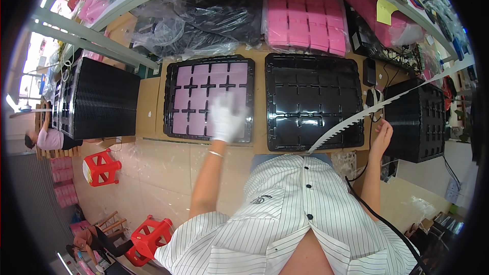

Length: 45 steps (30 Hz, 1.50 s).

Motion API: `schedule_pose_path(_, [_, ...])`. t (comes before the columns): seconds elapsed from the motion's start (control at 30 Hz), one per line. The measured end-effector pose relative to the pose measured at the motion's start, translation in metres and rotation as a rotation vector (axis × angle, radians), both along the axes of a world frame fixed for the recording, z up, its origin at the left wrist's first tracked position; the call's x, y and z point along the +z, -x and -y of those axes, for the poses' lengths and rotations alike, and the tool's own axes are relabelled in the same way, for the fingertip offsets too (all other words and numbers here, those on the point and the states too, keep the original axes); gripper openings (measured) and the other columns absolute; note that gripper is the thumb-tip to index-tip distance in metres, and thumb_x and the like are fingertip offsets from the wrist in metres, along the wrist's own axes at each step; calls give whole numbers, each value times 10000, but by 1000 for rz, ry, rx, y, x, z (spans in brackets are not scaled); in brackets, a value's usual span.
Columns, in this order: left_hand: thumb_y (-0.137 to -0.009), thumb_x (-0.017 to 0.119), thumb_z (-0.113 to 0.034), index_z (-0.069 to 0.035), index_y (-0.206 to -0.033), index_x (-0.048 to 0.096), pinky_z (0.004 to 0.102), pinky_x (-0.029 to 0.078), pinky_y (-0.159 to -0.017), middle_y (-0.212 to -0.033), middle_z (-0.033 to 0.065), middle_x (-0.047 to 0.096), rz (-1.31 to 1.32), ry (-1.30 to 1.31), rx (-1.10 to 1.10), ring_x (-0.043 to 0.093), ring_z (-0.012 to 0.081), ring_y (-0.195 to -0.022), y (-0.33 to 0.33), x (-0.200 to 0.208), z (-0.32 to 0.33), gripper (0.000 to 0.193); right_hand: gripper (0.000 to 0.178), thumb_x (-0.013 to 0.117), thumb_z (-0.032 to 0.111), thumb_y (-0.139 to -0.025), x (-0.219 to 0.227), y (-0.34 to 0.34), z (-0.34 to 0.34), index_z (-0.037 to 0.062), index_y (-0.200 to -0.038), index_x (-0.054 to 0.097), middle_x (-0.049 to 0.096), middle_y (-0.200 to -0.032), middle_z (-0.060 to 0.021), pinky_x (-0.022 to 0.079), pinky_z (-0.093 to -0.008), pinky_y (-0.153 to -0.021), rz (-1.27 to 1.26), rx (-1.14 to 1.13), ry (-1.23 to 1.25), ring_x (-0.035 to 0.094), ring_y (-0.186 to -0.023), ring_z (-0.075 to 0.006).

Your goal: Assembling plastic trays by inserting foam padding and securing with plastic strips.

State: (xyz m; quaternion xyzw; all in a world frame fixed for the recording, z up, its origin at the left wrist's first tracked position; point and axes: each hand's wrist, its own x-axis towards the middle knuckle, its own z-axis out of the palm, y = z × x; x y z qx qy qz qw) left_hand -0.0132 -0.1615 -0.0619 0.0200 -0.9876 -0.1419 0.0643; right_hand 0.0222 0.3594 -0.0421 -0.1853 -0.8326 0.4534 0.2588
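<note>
My left hand (227, 117), in a white glove, is over the lower right part of a black tray (170, 102) whose compartments hold pink pads (189, 75). Motion blurs its fingers, so I cannot make out their pose or anything in them. To the right lies a second black tray (316, 91), its compartments showing dark with no pink in them. My bare right hand (381, 137) is beside that tray's right side, near a tall stack of black trays (415, 122). Its fingers are loosely bent and apart, and nothing shows in them.
A pale toothed strip (351, 120) slants across the right side. More stacked black trays (104, 99) stand at left. Bagged pink pads (305, 18) and clear plastic bags (204, 20) lie behind. Red stools (103, 167) and other people (48, 140) are at left.
</note>
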Motion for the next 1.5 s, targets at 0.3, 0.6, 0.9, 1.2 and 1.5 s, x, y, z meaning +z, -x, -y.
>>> schedule_pose_path(0.3, [-862, 566, -439, -269, -1461, 336, 676, 143, -1068, -1517, 127, 309, 130, 188, 324, 277, 365, -1389, 29, -51, -30, 664, 252, 426, 190, -1026, 7, -9, 32, 11, -1087, 593, 543, -1067, -63, 472, -261, -771, 51, 124, -14, 554, -884, -131])
schedule_pose_path(0.6, [-901, 485, -484, -257, -1489, 284, 691, 162, -1051, -1544, 141, 252, 224, 276, 285, 237, 372, -1407, 30, -57, -29, 662, 249, 431, 187, -1024, 6, -18, 27, 11, -1062, 603, 553, -1044, -60, 475, -258, -754, 91, 157, 56, 557, -872, -123])
schedule_pose_path(0.9, [-806, 725, -325, 7, -1117, 637, 354, 503, -825, -1085, 170, 646, 207, -752, -182, 629, 275, -867, 10, 92, -141, 463, 188, 526, 130, -978, 7, -22, 63, -19, -1045, 617, 669, -964, -82, 506, -245, -753, 433, 543, 353, 631, -843, -130])
schedule_pose_path(1.2, [-901, 591, -172, -18, -970, 706, 241, 482, -624, -786, 44, 691, 354, -1162, -101, 600, 87, -660, 15, 62, -163, 204, 205, 510, 90, -977, 8, -2, 143, -43, -1116, 577, 677, -1037, -133, 507, -267, -844, 599, 880, 802, 658, -945, -177])
schedule_pose_path(1.5, [-849, 734, -275, -13, -917, 697, 170, 398, -533, -760, 4, 666, 524, -1219, 197, 534, 32, -575, 16, 87, -140, 273, 163, 597, 69, -924, 21, 32, 177, -5, -1069, 606, 686, -985, -84, 492, -251, -854, 604, 963, 805, 647, -943, -138])
